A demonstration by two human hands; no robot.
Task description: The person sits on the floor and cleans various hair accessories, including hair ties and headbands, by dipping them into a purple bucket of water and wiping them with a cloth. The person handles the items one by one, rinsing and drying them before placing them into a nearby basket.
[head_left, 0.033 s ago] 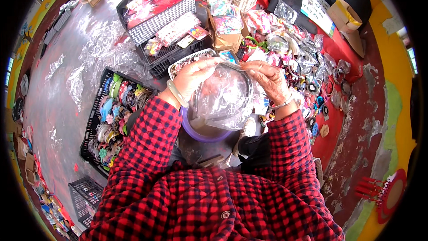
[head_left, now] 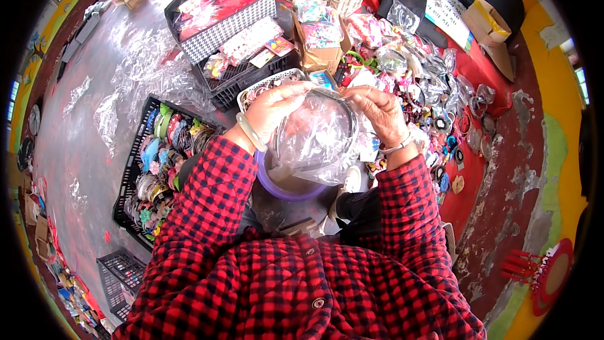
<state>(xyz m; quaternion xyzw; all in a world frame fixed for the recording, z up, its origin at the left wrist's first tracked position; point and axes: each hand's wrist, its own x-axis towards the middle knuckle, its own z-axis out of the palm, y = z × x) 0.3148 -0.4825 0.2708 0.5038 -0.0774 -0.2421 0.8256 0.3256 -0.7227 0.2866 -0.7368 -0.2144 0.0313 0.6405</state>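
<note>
Between my hands hangs a clear plastic bag (head_left: pixel 313 145) with a thin dark hoop inside, possibly a headband. My left hand (head_left: pixel 272 108), with a pale bangle at the wrist, pinches the bag's upper left edge. At the upper right corner, the fingertips of my right hand (head_left: pixel 382 113) are pressed together on the plastic; a silver bracelet circles that wrist. Below the bag stands a purple basin (head_left: pixel 286 193), mostly covered by it. What the basin holds is hidden.
To the left, a black crate (head_left: pixel 133 173) is full of colourful headbands. Ahead are a white basket (head_left: pixel 246 97), a cardboard box (head_left: pixel 322 60) of packets and stacked black crates (head_left: pixel 226 91). Hair accessories and bags (head_left: pixel 434 88) are heaped on red cloth at right.
The bag and the hoop in it have shifted very slightly to the right. Both hands keep their grip in nearly the same place.
</note>
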